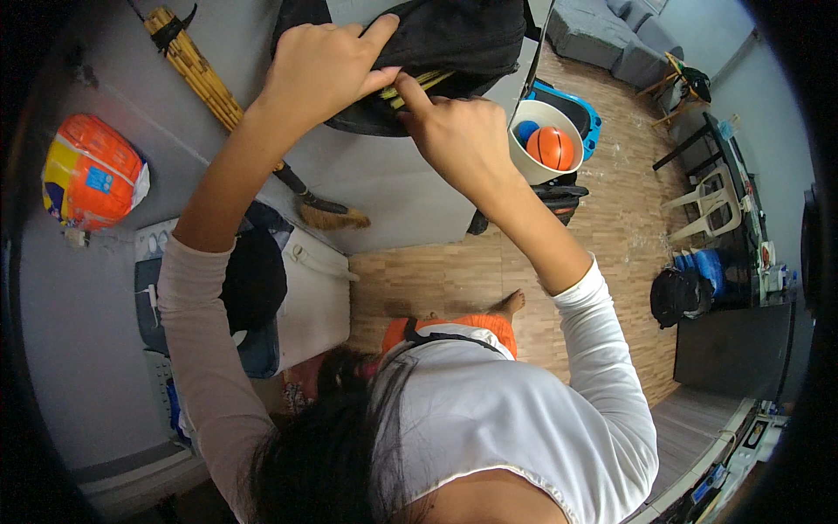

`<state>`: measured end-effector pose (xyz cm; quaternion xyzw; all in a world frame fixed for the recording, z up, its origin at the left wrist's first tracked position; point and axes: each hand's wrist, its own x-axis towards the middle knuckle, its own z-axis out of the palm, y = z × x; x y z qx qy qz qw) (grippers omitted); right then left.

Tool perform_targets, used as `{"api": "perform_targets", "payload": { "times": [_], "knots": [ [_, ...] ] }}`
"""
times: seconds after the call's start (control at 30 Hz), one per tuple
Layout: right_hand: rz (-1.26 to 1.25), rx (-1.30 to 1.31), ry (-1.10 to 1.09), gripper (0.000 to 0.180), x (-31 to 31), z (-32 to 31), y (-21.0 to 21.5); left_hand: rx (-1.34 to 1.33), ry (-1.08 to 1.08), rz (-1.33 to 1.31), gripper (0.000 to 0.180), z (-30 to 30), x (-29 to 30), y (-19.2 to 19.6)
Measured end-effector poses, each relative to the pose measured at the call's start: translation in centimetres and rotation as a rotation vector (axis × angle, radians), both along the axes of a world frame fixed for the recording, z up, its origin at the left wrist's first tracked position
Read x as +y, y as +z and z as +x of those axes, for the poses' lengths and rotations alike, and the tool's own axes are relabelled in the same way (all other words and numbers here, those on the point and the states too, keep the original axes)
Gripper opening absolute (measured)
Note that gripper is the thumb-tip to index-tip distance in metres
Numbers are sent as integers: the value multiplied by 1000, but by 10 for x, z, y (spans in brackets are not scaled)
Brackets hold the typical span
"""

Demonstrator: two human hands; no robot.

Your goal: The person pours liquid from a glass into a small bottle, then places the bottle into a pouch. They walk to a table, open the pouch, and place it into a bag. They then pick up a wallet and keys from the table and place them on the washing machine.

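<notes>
A black cloth bag is at the top of the view, on or against a pale upright surface. Its edge gapes a little, and yellow-and-black striped material shows inside; what that is I cannot make out. My left hand grips the bag's edge, thumb and forefinger closing on the black cloth. Close beside it, my right hand holds the lower edge, its forefinger almost touching my left thumb. The right hand's other fingers are partly hidden under the cloth.
A bamboo-handled broom leans at the left, near an orange package on the wall. Below stands a washing machine with dark cloth on top. Rightward are a white bucket of balls, a plastic chair and a backpack.
</notes>
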<state>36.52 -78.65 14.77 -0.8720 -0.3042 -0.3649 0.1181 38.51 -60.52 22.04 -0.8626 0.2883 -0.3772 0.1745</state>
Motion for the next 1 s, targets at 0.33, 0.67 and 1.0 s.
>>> {"api": "perform_targets", "payload": {
  "times": [0.33, 0.67, 1.0],
  "knots": [
    [-199, 87, 37, 15, 3, 9, 0, 92, 24, -4, 77, 1, 2, 15],
    [-144, 41, 24, 12, 32, 27, 5, 87, -6, -43, 79, -1, -1, 20],
    [7, -121, 92, 10, 57, 80, -24, 91, -40, -39, 76, 5, 2, 19]
  ]
}}
